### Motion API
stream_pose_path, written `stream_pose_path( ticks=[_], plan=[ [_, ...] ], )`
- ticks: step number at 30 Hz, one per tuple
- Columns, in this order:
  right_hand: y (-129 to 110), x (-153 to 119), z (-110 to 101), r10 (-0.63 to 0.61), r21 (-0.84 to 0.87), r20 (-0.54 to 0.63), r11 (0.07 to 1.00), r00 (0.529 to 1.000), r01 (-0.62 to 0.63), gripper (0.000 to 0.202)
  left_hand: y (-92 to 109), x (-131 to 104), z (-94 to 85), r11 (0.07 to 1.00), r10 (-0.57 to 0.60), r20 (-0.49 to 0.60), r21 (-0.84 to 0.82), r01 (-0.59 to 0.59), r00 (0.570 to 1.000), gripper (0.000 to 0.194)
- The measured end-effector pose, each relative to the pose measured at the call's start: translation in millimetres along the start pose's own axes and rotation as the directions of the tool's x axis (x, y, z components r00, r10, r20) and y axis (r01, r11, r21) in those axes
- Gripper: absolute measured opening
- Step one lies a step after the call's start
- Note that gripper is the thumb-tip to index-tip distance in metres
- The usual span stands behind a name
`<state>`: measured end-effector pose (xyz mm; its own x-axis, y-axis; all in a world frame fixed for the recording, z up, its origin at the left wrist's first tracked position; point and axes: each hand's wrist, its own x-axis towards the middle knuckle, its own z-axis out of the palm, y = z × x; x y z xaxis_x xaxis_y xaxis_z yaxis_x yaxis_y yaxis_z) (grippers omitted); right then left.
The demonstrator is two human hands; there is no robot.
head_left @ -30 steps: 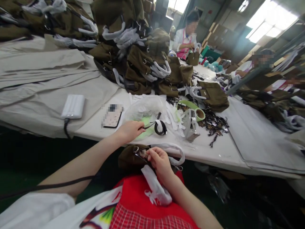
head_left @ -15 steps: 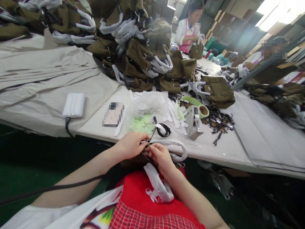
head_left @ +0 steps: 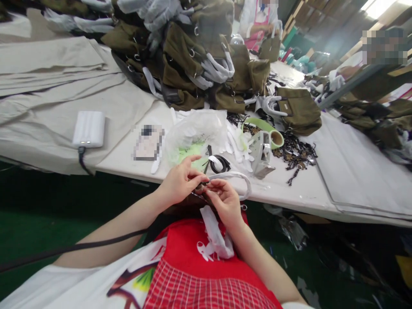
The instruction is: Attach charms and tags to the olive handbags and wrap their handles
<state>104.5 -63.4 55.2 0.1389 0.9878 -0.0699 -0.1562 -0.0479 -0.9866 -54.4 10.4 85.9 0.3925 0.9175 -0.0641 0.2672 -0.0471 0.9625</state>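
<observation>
My left hand (head_left: 182, 180) and my right hand (head_left: 225, 201) meet just off the table's front edge, fingertips pinched close together around a small dark piece. The fingers hide most of it, so I cannot tell its kind. Below them sits a dark bag, mostly hidden, against my red apron (head_left: 183, 240). One white-wrapped handle (head_left: 246, 182) of it arches onto the table edge; the other wrapped handle (head_left: 215, 234) hangs over the apron. Just beyond my fingers lies a coiled black strap (head_left: 225, 165) with a white wrap on it.
On the table (head_left: 302, 193) are a clear plastic bag (head_left: 196, 124) with green pieces, a phone (head_left: 148, 143), a white power bank (head_left: 89, 128), a tape dispenser (head_left: 261, 152), a green roll (head_left: 276, 139) and black chains (head_left: 294, 156). Olive bags (head_left: 183, 56) are heaped behind. A co-worker (head_left: 259, 25) handles a bag.
The view has tilted down, so the table things sit higher in the picture. My left hand's index finger has lifted and spread; both hands stay together at the small dark piece.
</observation>
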Motion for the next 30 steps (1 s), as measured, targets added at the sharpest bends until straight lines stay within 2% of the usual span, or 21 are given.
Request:
stream_pose_path(
  ticks=[3,5,7,11,13,16,23,30],
  plan=[
    [-3.1,-2.9,-5.6,-0.036,-0.125,-0.018,0.992,0.999,0.033,0.016,-0.4,0.3,-0.6,0.994,-0.039,0.137,-0.100,0.053,0.990,0.025],
    [-5.9,-5.2,-10.3,-0.083,-0.231,0.014,0.969,0.996,0.084,0.019,1.1,0.8,-2.8,0.997,-0.012,0.196,-0.077,0.027,0.981,0.018],
    [-10.1,-6.9,-14.6,-0.147,-0.366,0.084,0.915,0.985,0.168,0.021,4.4,1.1,-6.0,0.999,0.041,0.246,0.001,-0.042,0.968,0.016],
    [-19.9,-6.6,-20.3,-0.224,-0.615,0.293,0.701,0.930,0.362,0.024,10.4,0.6,-11.9,0.952,0.190,0.370,0.158,-0.263,0.909,0.018],
    [-22.6,-5.5,-21.5,-0.217,-0.642,0.374,0.641,0.902,0.420,0.025,11.0,0.3,-13.6,0.924,0.232,0.387,0.200,-0.327,0.893,0.019],
    [-23.2,-4.0,-21.9,-0.194,-0.648,0.433,0.612,0.880,0.454,0.027,10.1,0.5,-14.5,0.912,0.242,0.400,0.218,-0.348,0.884,0.019],
    [-23.0,-0.9,-22.6,-0.151,-0.650,0.491,0.592,0.858,0.476,0.027,11.8,3.4,-13.8,0.902,0.230,0.446,0.236,-0.362,0.865,0.018],
    [-29.0,3.7,-21.2,-0.035,-0.694,0.544,0.542,0.838,0.474,0.025,11.4,2.6,-11.0,0.881,0.258,0.467,0.244,-0.404,0.846,0.019]
  ],
)
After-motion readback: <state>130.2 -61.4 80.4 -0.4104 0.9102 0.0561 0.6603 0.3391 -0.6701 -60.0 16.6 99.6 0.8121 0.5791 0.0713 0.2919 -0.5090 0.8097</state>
